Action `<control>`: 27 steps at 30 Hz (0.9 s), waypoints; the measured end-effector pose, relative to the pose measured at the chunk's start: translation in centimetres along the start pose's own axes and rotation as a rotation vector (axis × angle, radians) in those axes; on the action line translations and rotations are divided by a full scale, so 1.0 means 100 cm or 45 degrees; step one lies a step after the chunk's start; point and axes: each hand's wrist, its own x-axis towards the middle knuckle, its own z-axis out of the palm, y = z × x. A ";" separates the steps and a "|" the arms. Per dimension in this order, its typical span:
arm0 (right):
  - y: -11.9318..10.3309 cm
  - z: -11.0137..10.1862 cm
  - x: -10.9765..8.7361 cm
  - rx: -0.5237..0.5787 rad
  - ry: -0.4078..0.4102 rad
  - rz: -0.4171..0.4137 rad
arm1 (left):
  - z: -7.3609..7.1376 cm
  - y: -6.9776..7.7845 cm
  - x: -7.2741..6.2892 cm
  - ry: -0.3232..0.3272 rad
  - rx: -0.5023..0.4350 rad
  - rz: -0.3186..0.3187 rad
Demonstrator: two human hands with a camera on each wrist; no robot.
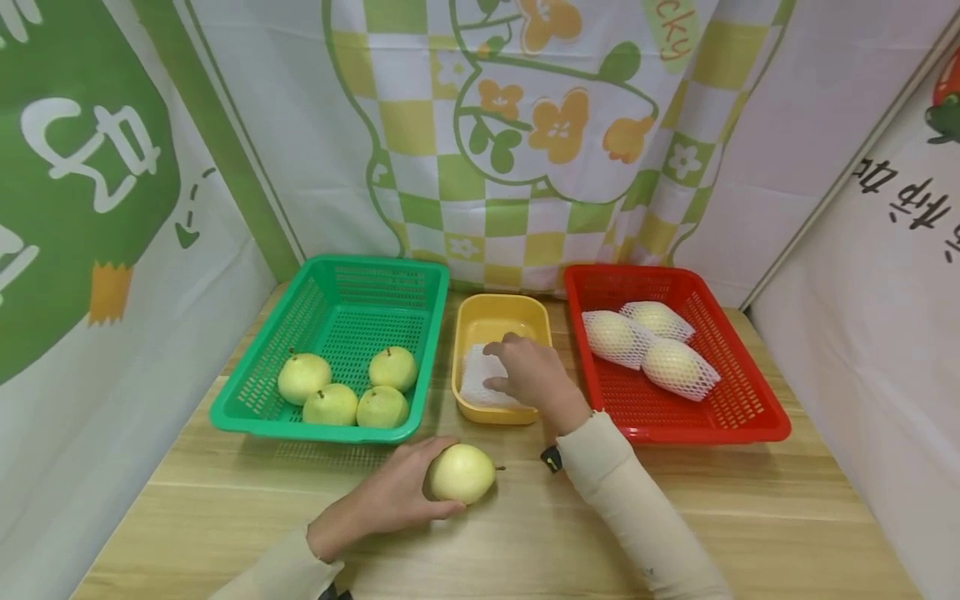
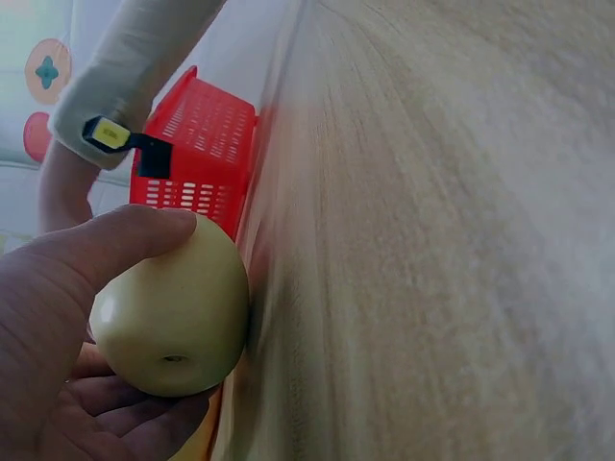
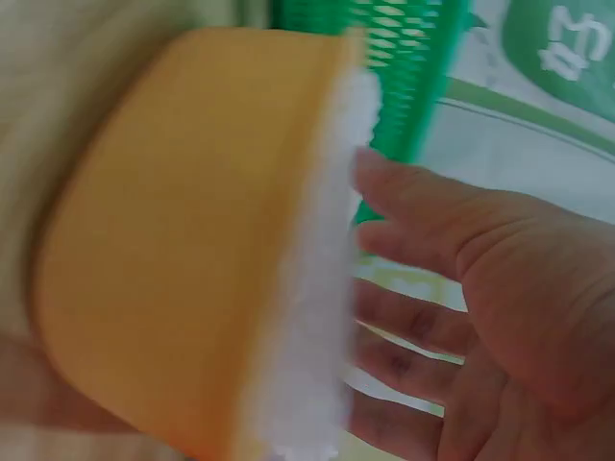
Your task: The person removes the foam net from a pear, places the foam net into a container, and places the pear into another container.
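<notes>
sitting gripped by the left hand (image 1: 405, 492), a pear (image 1: 461, 475) is in front of the yellow tub's near edge. the right hand (image 1: 536, 375), fingers loosely parted, hangs over white netting (image 1: 477, 375) inside.

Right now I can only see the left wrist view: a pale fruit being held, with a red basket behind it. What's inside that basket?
Observer: The head view shows three netted fruits lying in the red basket.
Visitor: Someone's sleeve shows up there too. Where does that arm end?
Observer: Its right grip is over the yellow tub, close to some white material inside; I can't tell whether they touch.
Visitor: My side of the fruit has just a little dimple. What's on the other end?
Observer: In the head view, the held fruit has a dark stem there.
</notes>
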 end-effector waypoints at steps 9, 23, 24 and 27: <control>0.010 0.029 0.008 -0.016 -0.082 0.012 | 0.001 0.000 0.000 -0.026 0.011 -0.002; 0.010 -0.012 -0.013 0.033 0.039 -0.042 | -0.005 0.006 0.006 -0.149 0.094 -0.015; 0.009 -0.018 -0.017 0.043 0.052 -0.034 | -0.005 0.007 0.007 -0.169 0.102 -0.014; 0.010 -0.037 -0.032 0.090 0.059 -0.004 | -0.005 0.012 0.010 -0.235 0.136 -0.002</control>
